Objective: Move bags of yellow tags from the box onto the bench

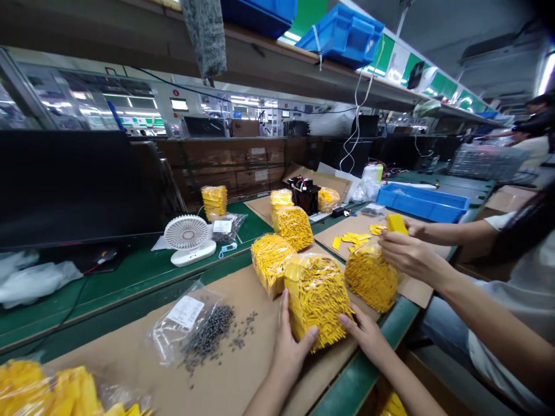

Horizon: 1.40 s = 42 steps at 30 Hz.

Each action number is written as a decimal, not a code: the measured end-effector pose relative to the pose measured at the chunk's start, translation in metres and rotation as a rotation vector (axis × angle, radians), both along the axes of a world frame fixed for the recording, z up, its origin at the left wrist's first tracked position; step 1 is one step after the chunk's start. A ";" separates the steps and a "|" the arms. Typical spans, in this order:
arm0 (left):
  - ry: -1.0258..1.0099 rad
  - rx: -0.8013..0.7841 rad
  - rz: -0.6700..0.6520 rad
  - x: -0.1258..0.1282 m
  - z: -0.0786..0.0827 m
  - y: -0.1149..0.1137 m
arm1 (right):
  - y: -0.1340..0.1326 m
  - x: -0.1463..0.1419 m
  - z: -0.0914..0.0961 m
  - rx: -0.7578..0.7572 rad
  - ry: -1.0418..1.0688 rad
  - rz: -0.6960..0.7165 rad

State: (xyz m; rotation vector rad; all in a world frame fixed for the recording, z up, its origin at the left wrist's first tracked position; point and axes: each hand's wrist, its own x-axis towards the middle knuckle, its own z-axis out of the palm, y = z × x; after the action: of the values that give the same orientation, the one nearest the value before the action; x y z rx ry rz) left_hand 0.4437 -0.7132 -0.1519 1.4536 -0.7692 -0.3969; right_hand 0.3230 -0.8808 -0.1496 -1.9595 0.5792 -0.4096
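Observation:
My left hand (289,345) and my right hand (362,333) grip both sides of a clear plastic bag packed with small yellow plastic parts (318,303), resting it on a brown cardboard sheet (225,358). Just left of my left hand lies another bag of yellow parts (269,263). On the sheet to the left, an opened clear bag with a white label (185,312) has spilled small dark grey granules (210,334). More yellow parts in a bag (43,390) lie at the bottom left.
A co-worker's hands (411,251) hold a yellow-filled bag (372,276) to the right, beside loose yellow pieces (351,238). Farther along the green workbench (130,294) stand a white desk fan (188,238), more yellow bags, a black parts bag (306,195) and a blue tray (422,203). Blue bins sit on the overhead shelf (342,36).

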 end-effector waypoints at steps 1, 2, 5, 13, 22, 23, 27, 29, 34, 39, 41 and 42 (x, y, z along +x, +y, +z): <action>0.002 -0.004 0.002 0.000 0.000 0.000 | -0.001 0.000 -0.002 -0.005 0.003 -0.013; 0.004 -0.007 0.001 0.000 0.000 0.000 | -0.002 0.000 -0.004 -0.016 -0.003 -0.021; 0.012 -0.002 -0.004 0.000 0.000 0.000 | -0.003 0.001 -0.006 -0.068 -0.047 -0.021; 0.066 -0.067 0.047 -0.002 -0.001 -0.005 | 0.000 0.002 0.001 -0.134 -0.074 0.013; 0.055 -0.087 0.042 -0.001 -0.008 -0.007 | 0.002 0.003 0.006 -0.142 -0.075 0.018; 0.054 -0.087 0.039 0.000 -0.009 -0.007 | 0.002 0.003 0.006 -0.131 -0.074 0.019; 0.067 -0.088 0.047 0.000 -0.008 -0.007 | 0.000 0.003 0.005 -0.076 -0.040 0.010; 0.069 -0.082 0.042 0.000 -0.006 -0.007 | 0.000 0.002 0.005 -0.063 -0.025 0.017; 0.071 -0.082 0.038 0.000 -0.005 -0.007 | 0.001 0.002 0.005 -0.081 -0.058 0.031; 0.091 -0.088 0.048 -0.001 -0.005 -0.007 | -0.003 0.002 -0.001 -0.085 -0.061 0.037; 0.089 -0.087 0.051 0.000 -0.005 -0.007 | -0.004 0.002 -0.002 -0.087 -0.047 0.053; 0.090 -0.084 0.053 0.000 -0.005 -0.006 | -0.004 0.002 -0.002 -0.089 -0.041 0.053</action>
State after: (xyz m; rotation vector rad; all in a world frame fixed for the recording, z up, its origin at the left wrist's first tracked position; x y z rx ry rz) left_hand 0.4435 -0.7195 -0.1564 1.3653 -0.6667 -0.3826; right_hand 0.3249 -0.8848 -0.1514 -2.0424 0.4890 -0.4481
